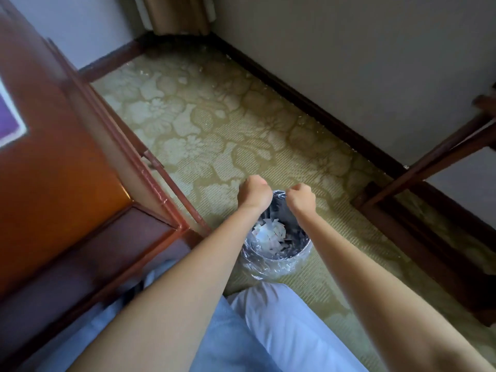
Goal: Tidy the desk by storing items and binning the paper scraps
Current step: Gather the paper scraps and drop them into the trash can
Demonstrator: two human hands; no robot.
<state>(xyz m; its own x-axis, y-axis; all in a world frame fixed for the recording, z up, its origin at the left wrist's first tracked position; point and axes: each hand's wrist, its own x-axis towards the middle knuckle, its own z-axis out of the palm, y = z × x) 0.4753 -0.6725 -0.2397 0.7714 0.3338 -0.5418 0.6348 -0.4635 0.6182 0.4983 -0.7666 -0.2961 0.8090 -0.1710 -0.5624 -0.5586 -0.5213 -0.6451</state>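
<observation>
Closest to me are my own knees in light blue trousers (268,331), and my two bare forearms reach out over them. Just past my knees a small round bin (280,210) stands upright on the carpet (214,135). It is lined with a clear plastic liner (268,267), crinkled and folded down over the outside of the rim. The paper scraps (271,237) lie inside the bin as a loose heap of small white slips on the bottom.

My left hand (253,190) and right hand (302,197) hang over the far edge of the bin, near each other but apart, backs toward me and fingers curled under. The right one sits beside a raised fold of the liner and may be pinching it. From this angle I cannot tell whether either fist holds anything.

To my left is the corner of the reddish wooden desk (53,170), its edge running away from me, with a purple, white-bordered sheet (8,122) lying on its top at the frame edge. The carpet is olive with a pale flower pattern. On the right a dark wooden stand (429,170) rests on the floor against the wall (349,49). A dark skirting board (295,89) runs along the wall's foot to the far corner, where a brownish curtain (177,14) hangs.
</observation>
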